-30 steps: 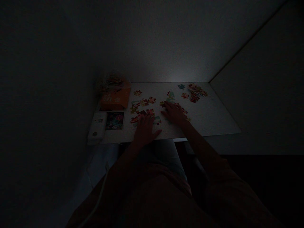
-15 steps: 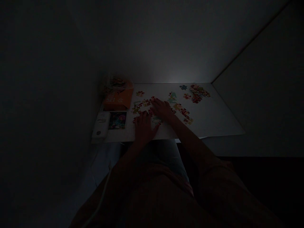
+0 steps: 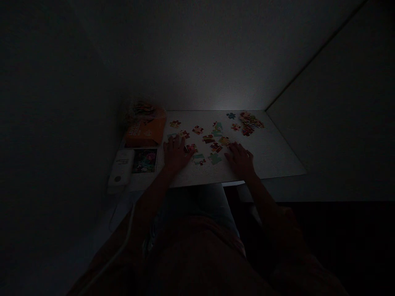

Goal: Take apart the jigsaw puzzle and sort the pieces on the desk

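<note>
Loose jigsaw pieces [image 3: 207, 139] lie scattered over the middle of a white table [image 3: 274, 160] in very dim light. On the left side of them rests my left hand [image 3: 176, 157], palm down with fingers spread, covering part of some pieces. A reddish piece [image 3: 191, 148] is beside its thumb. My right hand [image 3: 242, 161] lies at the right side of the pieces, fingers stretched out, its tips by a yellowish piece [image 3: 224, 141]. A green piece [image 3: 214, 158] sits to the left of that hand. Whatever is under the palms is hidden.
At the back left stands an orange box [image 3: 145, 132] with a clear bag of pieces [image 3: 144, 108] on it. A flower picture card [image 3: 145, 160] and a white device [image 3: 121, 167] are in front. A heap of pieces [image 3: 251, 121] is at the back right. Walls border the table.
My hands have moved apart: the right one from the middle to the right side, the left one slightly left. Pieces between them are now uncovered. The view has shifted a little.
</note>
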### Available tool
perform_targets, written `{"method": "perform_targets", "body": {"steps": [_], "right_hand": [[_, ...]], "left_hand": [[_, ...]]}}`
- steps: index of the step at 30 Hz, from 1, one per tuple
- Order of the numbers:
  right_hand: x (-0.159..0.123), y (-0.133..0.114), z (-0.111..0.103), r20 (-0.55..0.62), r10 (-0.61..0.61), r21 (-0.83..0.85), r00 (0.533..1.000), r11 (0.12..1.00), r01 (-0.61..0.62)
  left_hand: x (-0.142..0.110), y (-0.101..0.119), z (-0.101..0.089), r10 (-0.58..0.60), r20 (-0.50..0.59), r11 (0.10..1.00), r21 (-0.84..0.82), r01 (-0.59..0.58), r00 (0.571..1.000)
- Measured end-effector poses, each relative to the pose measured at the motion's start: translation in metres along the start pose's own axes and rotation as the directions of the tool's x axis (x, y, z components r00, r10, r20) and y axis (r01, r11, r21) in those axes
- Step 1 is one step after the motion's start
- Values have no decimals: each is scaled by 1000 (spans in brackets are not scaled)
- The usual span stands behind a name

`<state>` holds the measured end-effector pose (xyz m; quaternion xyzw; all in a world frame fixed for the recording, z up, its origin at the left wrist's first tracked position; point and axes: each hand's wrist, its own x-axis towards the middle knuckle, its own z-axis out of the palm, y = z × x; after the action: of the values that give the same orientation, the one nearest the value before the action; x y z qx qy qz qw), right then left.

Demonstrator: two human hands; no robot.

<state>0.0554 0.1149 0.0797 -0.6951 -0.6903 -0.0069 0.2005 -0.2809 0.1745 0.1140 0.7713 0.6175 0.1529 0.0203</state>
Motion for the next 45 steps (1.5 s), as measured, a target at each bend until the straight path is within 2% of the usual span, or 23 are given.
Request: {"method": "perform_targets", "body": {"steps": [3,7,11,14,17,19,21,26,29,33,36,42,45], "right_hand": [[-10,11,3,51,-52,-7,997,999,52],[0,5,11,101,-100,1,990,995,101],[16,-11,20,131,-108,23,986,994,105],[27,-25,27,146,-148,37,978,989,144],[41,-36,33,195,-212,68,958,977,202],[55,-40,34,235,-261,99,936,965,244],[74,-41,35,230,-273,100,934,962,256],[133,-40,45,180,-208,9,961,978,209],[165,-48,54,194,-156,24,969,988,154],[184,-57,56,260,-258,129,931,964,231],[163,-55,45,217,-281,154,935,955,252],[52,-48,21,157,-211,99,965,975,197],[19,-50,18,226,-208,85,952,977,193]], "left_hand": [[17,5,2,8,42,1000,-13,-8,999],[27,9,1,5,44,1000,-25,-4,999],[6,12,0,32,-42,999,-15,-32,999],[-18,16,-1,10,23,1000,12,-10,1000],[-30,23,-2,-48,83,998,43,44,995],[-31,28,-4,-59,114,997,61,53,992],[-30,32,-5,-58,133,996,69,49,989],[-27,32,-6,-42,136,998,53,35,990],[-27,28,-3,-30,119,999,28,27,992],[-28,24,0,15,111,1000,18,-17,994],[-22,22,-1,39,121,999,1,-39,992],[16,21,-1,4,148,1000,-12,-3,989],[35,23,-3,13,175,1000,-24,-9,985]]}}
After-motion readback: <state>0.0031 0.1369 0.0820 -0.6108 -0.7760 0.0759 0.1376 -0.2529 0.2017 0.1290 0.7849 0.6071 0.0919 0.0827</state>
